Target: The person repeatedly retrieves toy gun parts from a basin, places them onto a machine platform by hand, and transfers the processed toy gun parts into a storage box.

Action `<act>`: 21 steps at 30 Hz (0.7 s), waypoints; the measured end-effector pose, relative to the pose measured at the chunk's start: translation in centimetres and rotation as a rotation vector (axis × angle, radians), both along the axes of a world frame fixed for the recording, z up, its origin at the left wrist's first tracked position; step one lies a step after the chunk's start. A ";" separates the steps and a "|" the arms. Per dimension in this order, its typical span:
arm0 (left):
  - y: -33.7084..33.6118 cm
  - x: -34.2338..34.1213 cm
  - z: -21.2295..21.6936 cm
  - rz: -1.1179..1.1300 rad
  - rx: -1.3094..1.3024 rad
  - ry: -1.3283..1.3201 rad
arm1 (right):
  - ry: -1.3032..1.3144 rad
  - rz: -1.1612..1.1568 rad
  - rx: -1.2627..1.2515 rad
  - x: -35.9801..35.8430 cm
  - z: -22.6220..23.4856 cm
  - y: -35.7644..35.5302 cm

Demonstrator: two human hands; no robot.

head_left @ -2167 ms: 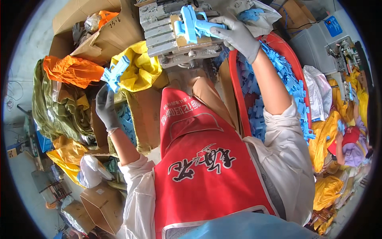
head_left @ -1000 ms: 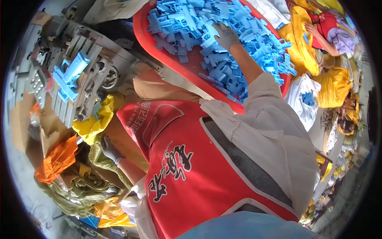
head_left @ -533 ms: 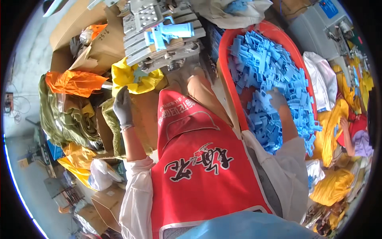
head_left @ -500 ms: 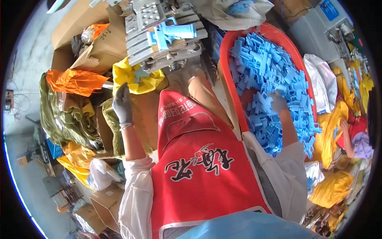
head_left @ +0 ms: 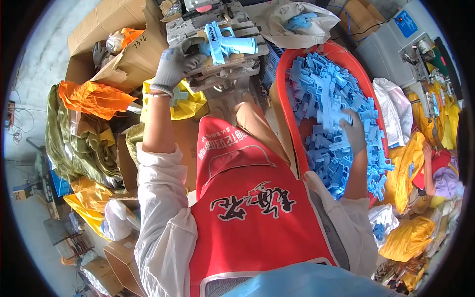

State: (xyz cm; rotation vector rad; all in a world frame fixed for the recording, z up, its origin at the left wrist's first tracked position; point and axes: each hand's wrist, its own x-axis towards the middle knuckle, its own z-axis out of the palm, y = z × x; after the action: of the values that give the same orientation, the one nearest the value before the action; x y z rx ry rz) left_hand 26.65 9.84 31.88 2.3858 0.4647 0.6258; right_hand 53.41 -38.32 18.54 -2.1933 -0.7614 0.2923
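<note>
A light blue plastic toy pistol (head_left: pixel 232 45) lies on the slotted metal bed of a machine (head_left: pixel 220 79), with dark printing on its slide. My left hand (head_left: pixel 179 62), in a grey glove, reaches it from the left; thumb and fingers close round its left end. Over the red tub (head_left: pixel 281 99), my right hand (head_left: pixel 355 132), also gloved, grips another blue toy pistol (head_left: pixel 329 118), blurred by motion. Beneath it the tub is heaped with blue toy pistols (head_left: pixel 321 74).
An open yellow bag (head_left: pixel 190 105) with pale blue pieces hangs below the machine bed. Cardboard boxes (head_left: pixel 111 29) and an orange bag (head_left: pixel 91 99) stand left. A white sack (head_left: pixel 297 32) sits behind the tub. Another person (head_left: pixel 438 171) is at the far right.
My left hand has moved up and right to the toy pistol on the machine, which now bears dark printing. My right hand has lifted a toy pistol from the heap.
</note>
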 end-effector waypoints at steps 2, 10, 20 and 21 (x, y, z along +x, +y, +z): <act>-0.1 0.0 0.2 0.007 -0.044 -0.029 | 0.300 -0.130 0.421 -2.5 4.2 4.6; -0.2 -5.5 -2.2 0.267 -0.088 -0.373 | 0.447 0.318 0.949 -6.0 8.8 22.7; 0.1 -16.8 -9.3 0.454 -0.405 -0.531 | 0.092 0.618 0.294 -6.8 11.5 31.4; 0.1 -17.4 -9.9 0.462 -0.414 -0.526 | 0.100 0.622 0.284 -6.7 11.7 31.7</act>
State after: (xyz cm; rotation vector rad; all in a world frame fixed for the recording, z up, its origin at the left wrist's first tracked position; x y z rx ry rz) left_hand 9.26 9.89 22.03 1.6425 0.8199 1.1902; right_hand 46.73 -6.66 30.21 -1.6214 -1.3295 0.5590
